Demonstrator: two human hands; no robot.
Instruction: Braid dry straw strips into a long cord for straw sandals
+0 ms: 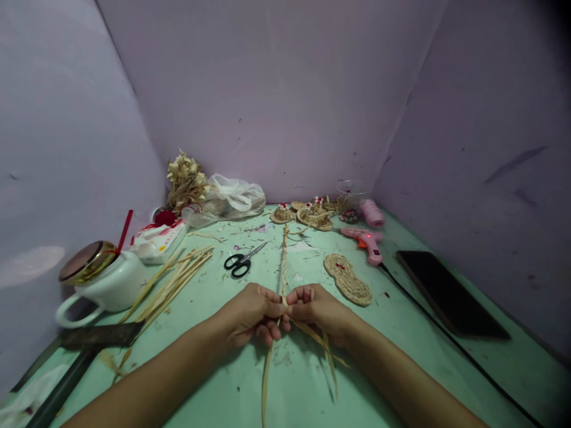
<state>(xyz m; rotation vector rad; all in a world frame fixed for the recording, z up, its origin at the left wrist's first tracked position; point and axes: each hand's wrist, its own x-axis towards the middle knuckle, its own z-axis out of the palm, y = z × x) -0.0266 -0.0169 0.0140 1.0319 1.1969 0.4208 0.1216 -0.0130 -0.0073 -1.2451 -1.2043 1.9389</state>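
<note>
Between my two hands runs a thin braid of straw-coloured fibre [284,261], stretching away from me along the table. My left hand [259,314] pinches it at its near end, fingers curled. My right hand [314,309] closes on the same spot from the other side, the fingertips of both hands nearly touching. Loose fibre strands [266,380] hang below my left hand, and more trail under my right. Black-handled scissors [243,261] lie beyond my left hand. A coiled, woven piece shaped like a figure eight [347,279] lies just past my right hand.
A pink glue gun [368,241] with a black cord and a dark phone [450,291] lie at right. Loose fibre strips [178,282], a white mug [113,282] and a hammer [100,336] are at left. Woven pieces [314,215] and a plastic bag [232,199] sit by the back wall.
</note>
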